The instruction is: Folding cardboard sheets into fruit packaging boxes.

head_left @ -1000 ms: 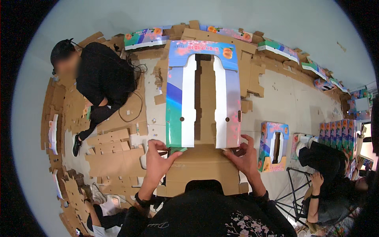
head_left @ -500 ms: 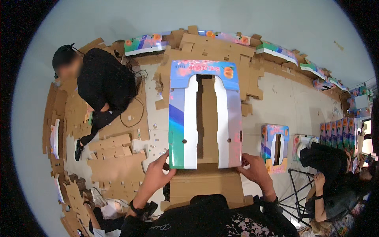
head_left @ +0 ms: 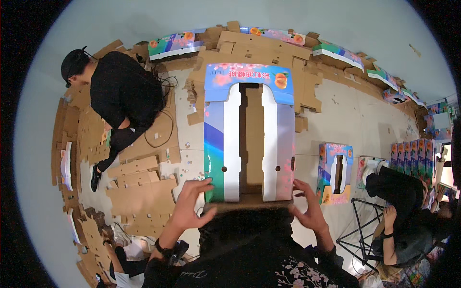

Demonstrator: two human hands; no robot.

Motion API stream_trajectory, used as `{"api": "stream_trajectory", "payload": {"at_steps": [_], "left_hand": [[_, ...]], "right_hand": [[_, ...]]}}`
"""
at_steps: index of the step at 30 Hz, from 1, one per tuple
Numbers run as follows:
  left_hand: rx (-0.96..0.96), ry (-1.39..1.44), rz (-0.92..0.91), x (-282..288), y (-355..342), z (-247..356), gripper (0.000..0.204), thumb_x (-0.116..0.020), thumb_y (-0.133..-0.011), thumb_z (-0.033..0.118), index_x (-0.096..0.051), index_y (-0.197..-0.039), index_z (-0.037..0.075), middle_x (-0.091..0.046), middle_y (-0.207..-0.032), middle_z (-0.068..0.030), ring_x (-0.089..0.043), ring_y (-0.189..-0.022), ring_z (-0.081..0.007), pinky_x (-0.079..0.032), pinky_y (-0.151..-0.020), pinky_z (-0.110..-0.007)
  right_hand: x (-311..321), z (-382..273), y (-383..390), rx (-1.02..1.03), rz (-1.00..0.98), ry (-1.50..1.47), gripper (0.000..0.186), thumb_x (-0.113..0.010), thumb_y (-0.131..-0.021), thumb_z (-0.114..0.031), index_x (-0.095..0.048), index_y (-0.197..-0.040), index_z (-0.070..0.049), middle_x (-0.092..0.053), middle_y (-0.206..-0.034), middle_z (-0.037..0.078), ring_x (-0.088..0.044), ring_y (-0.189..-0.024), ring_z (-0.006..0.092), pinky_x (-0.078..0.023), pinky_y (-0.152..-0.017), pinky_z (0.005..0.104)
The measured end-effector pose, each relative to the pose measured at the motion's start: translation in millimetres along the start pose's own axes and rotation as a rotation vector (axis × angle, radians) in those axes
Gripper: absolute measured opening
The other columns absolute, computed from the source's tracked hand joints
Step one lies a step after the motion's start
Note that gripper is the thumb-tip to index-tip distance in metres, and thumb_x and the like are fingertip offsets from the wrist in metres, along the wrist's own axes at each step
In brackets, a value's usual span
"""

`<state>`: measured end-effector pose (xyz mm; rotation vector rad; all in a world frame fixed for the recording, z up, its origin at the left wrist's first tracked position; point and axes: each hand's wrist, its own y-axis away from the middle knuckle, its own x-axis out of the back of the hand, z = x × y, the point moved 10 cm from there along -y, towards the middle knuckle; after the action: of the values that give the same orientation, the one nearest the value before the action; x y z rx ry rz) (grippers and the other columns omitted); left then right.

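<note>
A colourful printed fruit carton [head_left: 214, 153] stands in front of me, with a long slot in its top and white inner strips along the slot. Through the slot its brown inside shows. At the carton's near end, a brown cardboard flap [head_left: 249, 205] is raised and seen nearly edge-on, slightly blurred. My left hand [head_left: 190, 204] is at the near left corner, fingers spread, thumb by the flap's edge. At the near right corner, my right hand [head_left: 309, 207] has its thumb and fingers apart, close to the carton's side and the flap. Neither hand is closed round anything.
A similar smaller-looking carton [head_left: 329, 180] stands on the floor to the right, near a black folding frame [head_left: 360, 225]. Flattened cardboard [head_left: 144, 197] lies at left. A person in black [head_left: 125, 91] crouches at far left; another person [head_left: 408, 230] sits at right.
The near flap, which stretched out flat toward me, has swung up against the carton's end. My hands have moved from gripping the lower corners to spread fingers beside them.
</note>
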<state>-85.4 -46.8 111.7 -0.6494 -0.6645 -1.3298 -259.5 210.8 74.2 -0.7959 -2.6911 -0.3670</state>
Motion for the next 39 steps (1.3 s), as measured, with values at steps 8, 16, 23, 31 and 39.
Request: {"api": "stream_trajectory", "payload": {"at_steps": [8,16,23,31,39], "left_hand": [[0.34,0.535,0.473,0.9,-21.6,-34.9,0.078,-0.06,-0.088,0.008,-0.019,-0.154,0.003,-0.048,-0.13,-0.0155,-0.05,-0.112,-0.0229,-0.04,-0.101,-0.04],[0.333,0.27,0.506,6.2,-37.6,-29.9,0.044,-0.04,-0.104,0.022,-0.053,-0.142,0.004,-0.039,-0.114,-0.0123,-0.041,-0.106,-0.0228,-0.036,-0.097,-0.034],[0.406,0.394,0.503,-5.1,-37.3,-49.0,0.04,-0.042,-0.104,0.015,-0.056,-0.141,0.006,-0.037,-0.116,-0.0078,-0.039,-0.102,-0.0169,-0.037,-0.091,-0.029],[0.451,0.514,0.533,-21.3,-33.1,-65.3,0.049,-0.045,-0.106,0.019,-0.039,-0.152,0.005,-0.046,-0.128,-0.01,-0.046,-0.117,-0.0186,-0.036,-0.103,-0.03],[0.436,0.604,0.514,-29.8,-40.4,-71.4,0.054,-0.045,-0.106,0.017,-0.031,-0.155,0.003,-0.043,-0.142,-0.0141,-0.042,-0.131,-0.0218,-0.033,-0.111,-0.033]], "right_hand": [[24.7,57.3,-48.2,-0.217,0.442,-0.397,0.04,-0.044,-0.108,-0.028,-0.055,-0.134,-0.001,-0.064,-0.115,0.008,-0.061,-0.101,0.014,-0.049,-0.087,0.0294],[12.7,74.6,-74.2,-0.118,0.45,-0.465,0.034,-0.051,-0.105,-0.015,-0.055,-0.136,0.0,-0.067,-0.115,0.012,-0.064,-0.099,0.0153,-0.052,-0.087,0.0284],[23.7,67.0,-71.2,-0.145,0.537,-0.226,0.026,-0.051,-0.104,-0.009,-0.063,-0.124,0.003,-0.063,-0.106,0.009,-0.061,-0.1,0.0137,-0.051,-0.086,0.0296],[33.2,6.5,-48.6,0.045,0.725,0.034,0.032,-0.047,-0.105,-0.019,-0.059,-0.131,-0.004,-0.06,-0.124,0.007,-0.057,-0.107,0.0169,-0.048,-0.086,0.0285],[13.1,38.5,-67.2,-0.126,0.632,-0.277,0.044,-0.059,-0.099,-0.017,-0.05,-0.141,-0.009,-0.055,-0.135,0.013,-0.056,-0.115,0.0226,-0.048,-0.094,0.0371]]}}
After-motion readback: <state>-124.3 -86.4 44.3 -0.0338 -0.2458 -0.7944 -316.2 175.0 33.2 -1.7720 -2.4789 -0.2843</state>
